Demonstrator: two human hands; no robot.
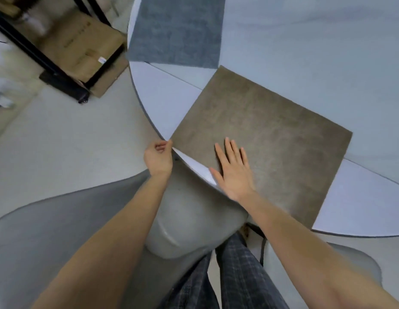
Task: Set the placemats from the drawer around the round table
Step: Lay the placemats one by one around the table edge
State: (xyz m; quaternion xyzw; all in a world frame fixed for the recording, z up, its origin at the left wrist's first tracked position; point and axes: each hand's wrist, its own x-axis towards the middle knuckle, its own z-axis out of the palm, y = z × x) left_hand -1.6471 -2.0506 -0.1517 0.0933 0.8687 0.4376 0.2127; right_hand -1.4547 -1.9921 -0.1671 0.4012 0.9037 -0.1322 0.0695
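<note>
Placemat, brown (265,141), lay at the round table's (305,52) near edge, its corner pinched by the left hand (158,157), the right hand (235,172) spread flat on it. Squaring it probably meant pressing lightly while tugging that corner inward, well apart from the grey-blue placemat (176,30).

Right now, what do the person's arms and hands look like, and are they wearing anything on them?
Both forearms are bare, with no sleeves in view. The left hand and right hand show no gloves, rings, watch or bracelet. Below them, the legs wear dark checked trousers.
</note>
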